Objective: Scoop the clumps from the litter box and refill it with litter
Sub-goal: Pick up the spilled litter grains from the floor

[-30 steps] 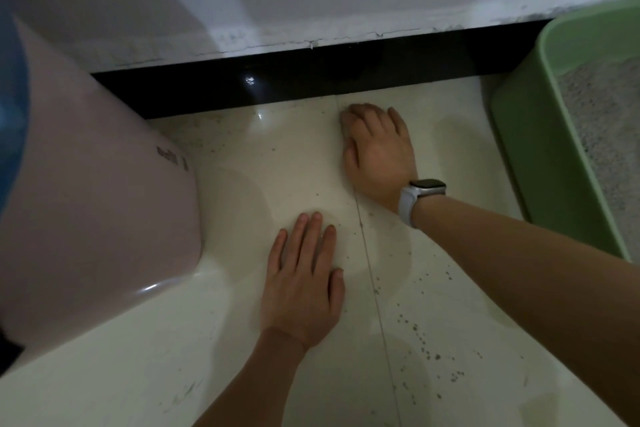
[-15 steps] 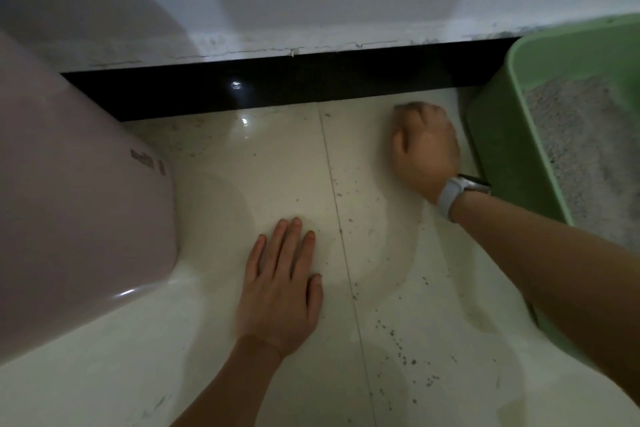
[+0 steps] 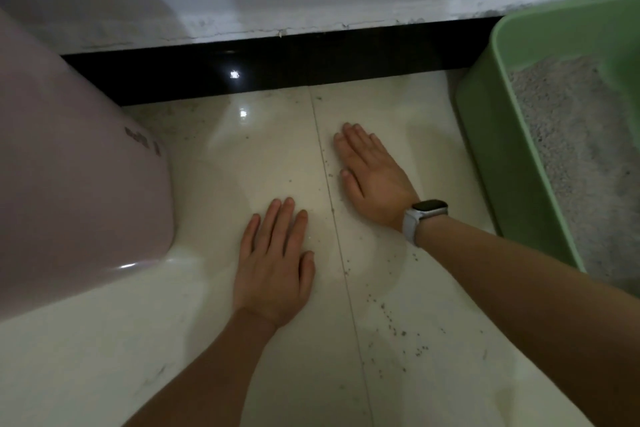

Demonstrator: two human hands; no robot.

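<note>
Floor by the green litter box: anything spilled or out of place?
Yes. Loose litter grains are scattered on the tile floor, along the grout line and toward the litter box. The right hand and left hand lie flat on the floor near them.

No readable text anywhere. Only marking: small dark print on the side of the pale pink rounded plastic container (image 3: pixel 79 163) at the floor's left edge, too blurred to make out. Smartwatch (image 3: pixel 429 210) screen dark.
</note>
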